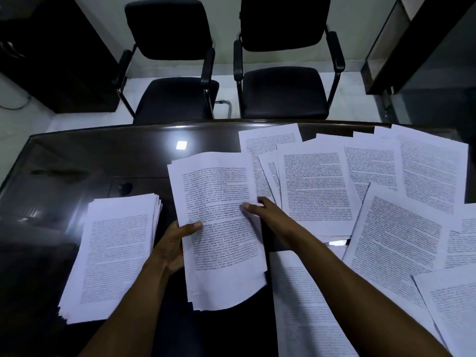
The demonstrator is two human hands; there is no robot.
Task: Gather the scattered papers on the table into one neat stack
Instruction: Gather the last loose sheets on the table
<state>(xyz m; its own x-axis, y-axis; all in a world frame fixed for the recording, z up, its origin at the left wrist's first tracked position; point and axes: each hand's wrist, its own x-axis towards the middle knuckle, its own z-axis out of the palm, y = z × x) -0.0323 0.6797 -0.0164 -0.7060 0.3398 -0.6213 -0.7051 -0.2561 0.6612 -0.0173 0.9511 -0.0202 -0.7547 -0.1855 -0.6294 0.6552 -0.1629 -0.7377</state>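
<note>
White printed sheets lie across a dark glossy worktop (85,161). Toward the left sits a gathered stack (113,256), its edges roughly squared, flat on the surface and apart from the other sheets. Just right of it, the left hand (172,249) grips a held bundle (221,228) by its left edge, thumb on the top page and fingers curled beneath; the bundle is lifted, its near end sagging. The right hand (260,210) rests at the bundle's right edge, thumb on the top page and the other fingers behind the paper, pinching that side. Farther right, the scattered papers (386,202) overlap at varied angles, spreading to the worktop's right and near edges. Beyond the far edge stand two black chairs (231,88) side by side on a pale floor.
</note>
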